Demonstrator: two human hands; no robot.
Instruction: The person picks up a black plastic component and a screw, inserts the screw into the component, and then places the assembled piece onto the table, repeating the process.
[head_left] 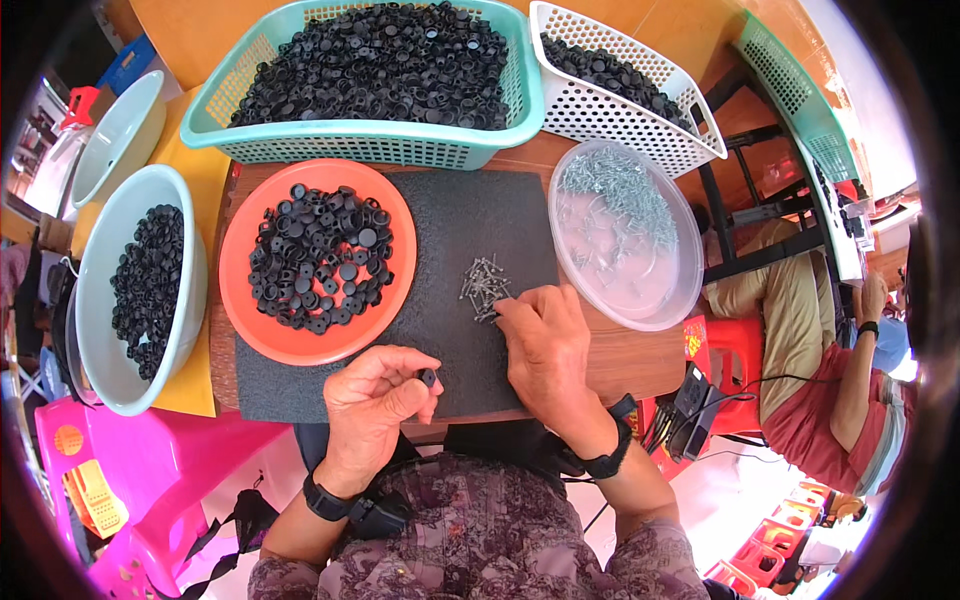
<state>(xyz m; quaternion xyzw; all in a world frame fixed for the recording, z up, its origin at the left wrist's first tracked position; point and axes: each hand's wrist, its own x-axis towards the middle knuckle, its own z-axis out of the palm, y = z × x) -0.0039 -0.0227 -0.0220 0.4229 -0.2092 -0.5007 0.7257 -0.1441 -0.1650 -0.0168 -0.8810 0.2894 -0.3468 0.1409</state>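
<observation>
My left hand [375,405] is closed, with a small round black cap [428,377] pinched between thumb and fingertips above the near edge of the dark mat [455,215]. My right hand [547,345] reaches over the mat, its fingertips drawn together at the near edge of a small pile of screws [484,282]. Whatever is between those fingertips is hidden. Left of the pile, an orange-red plate [238,300] carries many black caps [320,260]. To the right, a clear shallow tub [600,295] holds a heap of silvery screws [620,195].
A teal basket [350,148] and a white basket [610,125], both full of black parts, stand along the back. A pale bowl [125,388] of black parts is at left, above a pink chair [165,455]. Another person [840,400] sits at right near a red stool [735,365].
</observation>
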